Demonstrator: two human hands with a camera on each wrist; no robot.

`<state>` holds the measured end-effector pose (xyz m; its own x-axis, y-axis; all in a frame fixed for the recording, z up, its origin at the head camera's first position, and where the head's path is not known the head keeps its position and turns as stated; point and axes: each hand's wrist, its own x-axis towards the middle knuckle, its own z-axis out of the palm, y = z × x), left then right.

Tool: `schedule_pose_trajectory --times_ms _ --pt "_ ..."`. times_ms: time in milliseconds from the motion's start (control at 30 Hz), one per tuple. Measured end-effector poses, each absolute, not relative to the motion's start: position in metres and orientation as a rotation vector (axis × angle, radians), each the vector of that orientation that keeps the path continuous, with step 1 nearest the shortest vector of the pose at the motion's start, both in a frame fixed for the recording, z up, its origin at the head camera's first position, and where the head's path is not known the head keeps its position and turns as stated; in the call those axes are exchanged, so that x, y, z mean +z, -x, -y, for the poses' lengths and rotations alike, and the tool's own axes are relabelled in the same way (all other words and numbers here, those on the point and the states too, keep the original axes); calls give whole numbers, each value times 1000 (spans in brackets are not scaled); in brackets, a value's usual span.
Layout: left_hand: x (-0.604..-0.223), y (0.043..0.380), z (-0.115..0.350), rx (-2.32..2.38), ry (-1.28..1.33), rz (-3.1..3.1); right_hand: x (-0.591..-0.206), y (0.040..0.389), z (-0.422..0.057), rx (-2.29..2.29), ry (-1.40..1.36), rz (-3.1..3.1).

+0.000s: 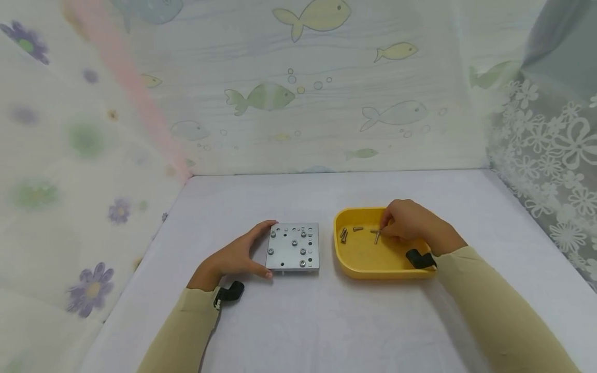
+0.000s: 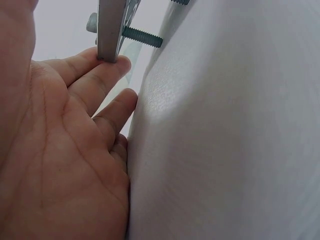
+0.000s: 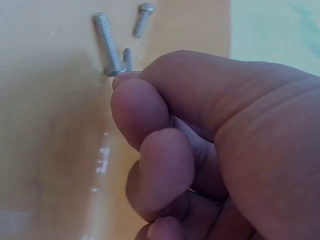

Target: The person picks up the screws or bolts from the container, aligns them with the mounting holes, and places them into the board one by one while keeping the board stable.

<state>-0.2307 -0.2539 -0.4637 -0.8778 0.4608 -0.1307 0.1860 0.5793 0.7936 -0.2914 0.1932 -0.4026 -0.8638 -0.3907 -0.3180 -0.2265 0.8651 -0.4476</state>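
Note:
A square silver metal plate point(image 1: 287, 254) with holes and several socket-head screws lies on the white table. My left hand point(image 1: 240, 254) holds it by its left side, fingers at the far corner and thumb at the near one. Below the plate, a threaded screw end point(image 2: 142, 37) sticks out beside the fingers of my left hand point(image 2: 65, 135). Over the yellow tray point(image 1: 347, 267), my right hand point(image 1: 410, 223) has its fingers curled. Its thumb and forefinger pinch at the head end of a screw point(image 3: 106, 42); the fingertips partly hide the contact.
More loose socket-head screws point(image 1: 343, 235) lie in the tray's left part, and another screw point(image 3: 143, 20) shows beyond the right fingertips. A fish-patterned curtain point(image 1: 326, 129) stands behind the table. Lace cloth point(image 1: 559, 171) hangs at the right.

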Motion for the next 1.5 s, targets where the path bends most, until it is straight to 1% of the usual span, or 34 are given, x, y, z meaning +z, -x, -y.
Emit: schedule_pose_trajectory --times_ms 200,533,667,867,1267,1500 --pt "-464 231 252 1184 -529 -2505 -391 287 -193 -630 477 -2617" --pt "-464 229 254 1182 -523 -2508 -383 281 -185 -806 594 -2650" --pt "-464 230 254 1186 -523 -2502 -380 276 -180 -871 573 -2669" --pt "-464 228 253 1184 -522 -2503 -382 273 -172 -944 531 -2729" --pt "-464 227 255 1162 -505 -2512 -386 269 -146 -1063 604 -2846" --pt "-462 227 254 1170 -512 -2512 -385 262 -141 -1102 718 -2886"
